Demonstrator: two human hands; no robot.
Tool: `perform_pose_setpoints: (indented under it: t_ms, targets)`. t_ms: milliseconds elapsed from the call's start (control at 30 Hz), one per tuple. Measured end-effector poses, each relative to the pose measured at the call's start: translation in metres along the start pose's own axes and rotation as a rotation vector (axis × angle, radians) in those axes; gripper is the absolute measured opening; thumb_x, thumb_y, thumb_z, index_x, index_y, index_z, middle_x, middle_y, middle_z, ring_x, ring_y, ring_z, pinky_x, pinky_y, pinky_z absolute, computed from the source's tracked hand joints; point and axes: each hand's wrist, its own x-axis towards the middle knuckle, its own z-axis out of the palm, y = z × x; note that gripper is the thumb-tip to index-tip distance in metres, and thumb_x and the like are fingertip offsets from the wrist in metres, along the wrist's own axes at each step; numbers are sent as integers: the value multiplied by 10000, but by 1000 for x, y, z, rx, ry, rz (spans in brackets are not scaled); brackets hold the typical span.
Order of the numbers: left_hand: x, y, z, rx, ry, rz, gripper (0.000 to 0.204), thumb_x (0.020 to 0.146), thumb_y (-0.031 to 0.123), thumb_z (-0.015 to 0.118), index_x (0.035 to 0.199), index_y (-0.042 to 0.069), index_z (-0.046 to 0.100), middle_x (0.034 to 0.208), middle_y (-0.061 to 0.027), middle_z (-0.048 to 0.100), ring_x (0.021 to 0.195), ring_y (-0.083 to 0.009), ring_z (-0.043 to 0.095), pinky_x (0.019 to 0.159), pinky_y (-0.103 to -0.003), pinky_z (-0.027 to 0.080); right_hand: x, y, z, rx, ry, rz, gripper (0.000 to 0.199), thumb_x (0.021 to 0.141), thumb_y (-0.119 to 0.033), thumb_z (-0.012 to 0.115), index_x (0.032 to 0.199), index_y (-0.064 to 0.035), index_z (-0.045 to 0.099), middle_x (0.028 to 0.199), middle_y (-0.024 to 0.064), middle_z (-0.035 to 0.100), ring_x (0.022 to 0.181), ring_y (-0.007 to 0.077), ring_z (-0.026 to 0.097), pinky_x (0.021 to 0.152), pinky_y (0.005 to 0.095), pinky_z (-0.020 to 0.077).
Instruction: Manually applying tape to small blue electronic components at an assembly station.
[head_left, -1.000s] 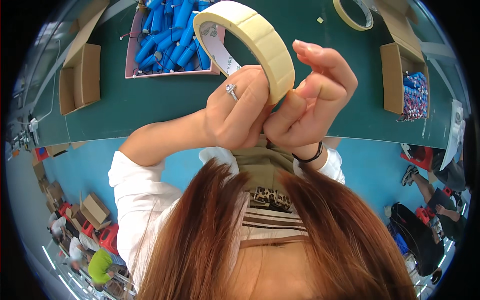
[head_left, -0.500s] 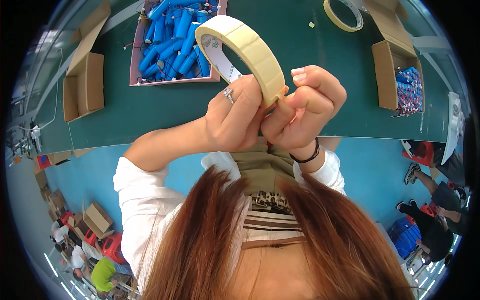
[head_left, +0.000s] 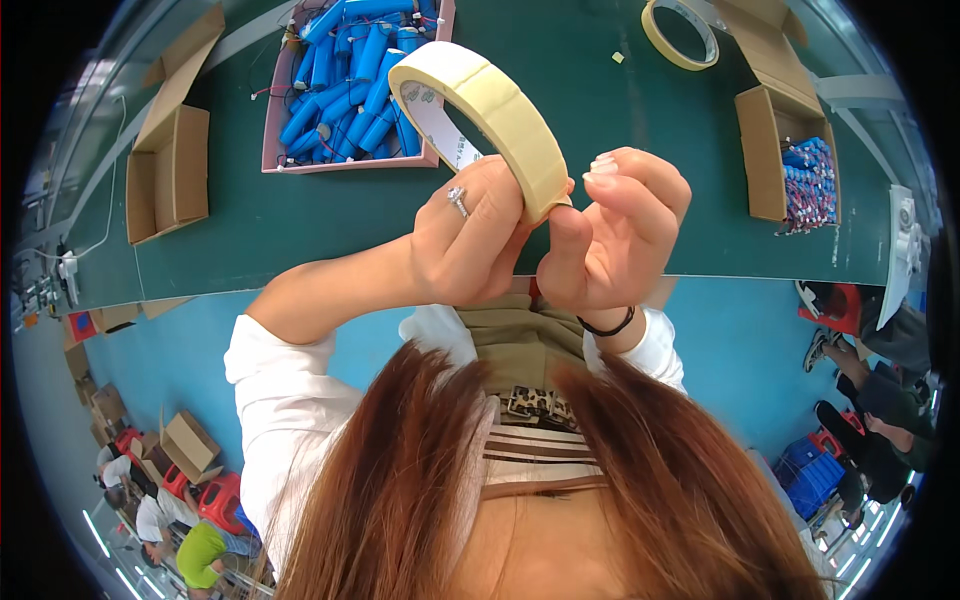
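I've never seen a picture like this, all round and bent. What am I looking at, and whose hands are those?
No machine here: a person wears a wide fisheye camera on the head, looking down, so straight edges curve. The hair at the bottom is their own. Their left hand grips a roll of pale yellow tape, and the right hand pinches at its lower edge. Below lies a green table with a pink tray of blue cylinders, open cardboard boxes and a second tape roll.

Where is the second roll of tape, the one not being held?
In the head view the spare tape roll lies flat on the green table at upper right, just left of an open cardboard box holding blue cells.
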Motion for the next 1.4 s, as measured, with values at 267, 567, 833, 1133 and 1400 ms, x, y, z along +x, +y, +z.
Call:
perform_pose_setpoints:
  t_ms: [267, 567, 833, 1133, 1400]
  targets:
    - [-5, 0, -3, -31, -60, -13, 432, 664, -172, 517, 1076, -216, 395, 906, -229, 570, 781, -318, 594, 705, -378, 504, 1, -2, 2, -17, 90, -36, 158, 757, -90, 646, 878, -78, 545, 832, 61, 469, 647, 164, 443, 540, 254, 375]
    - [-6, 2, -8, -34, -161, -28, 464, 725, -162, 483, 1165, -198, 342, 985, -235, 563, 880, -322, 601, 766, -363, 492, 1, -9, -4, -188, -33, -40, 137, 834, -153, 569, 830, -62, 467, 831, 81, 462, 707, 177, 456, 592, 275, 427]
    - [-3, 2, -4, -138, -212, -33, 347, 740, -172, 444, 1084, -193, 407, 962, -247, 570, 862, -322, 610, 775, -350, 493, -7, -17, -20, -213, -93, 25, 131, 845, -140, 532, 800, -60, 440, 826, 89, 457, 702, 188, 456, 605, 277, 422]
    - [0, -9, 12, -24, -381, -144, 470, 630, -134, 530, 1093, -151, 455, 807, -183, 555, 742, -314, 566, 705, -388, 482, -14, -12, -65, -171, 25, 44, 75, 823, -13, 465, 781, -56, 420, 808, 99, 485, 702, 183, 456, 613, 272, 418]
    - [17, -11, 24, 177, -555, 147, 392, 680, -27, 571, 1066, -69, 522, 905, -139, 571, 806, -265, 561, 780, -391, 468, 15, 46, -160, -15, 522, 508, 180, 761, 45, 619, 891, -8, 506, 808, 38, 536, 713, 72, 492, 657, 183, 408]
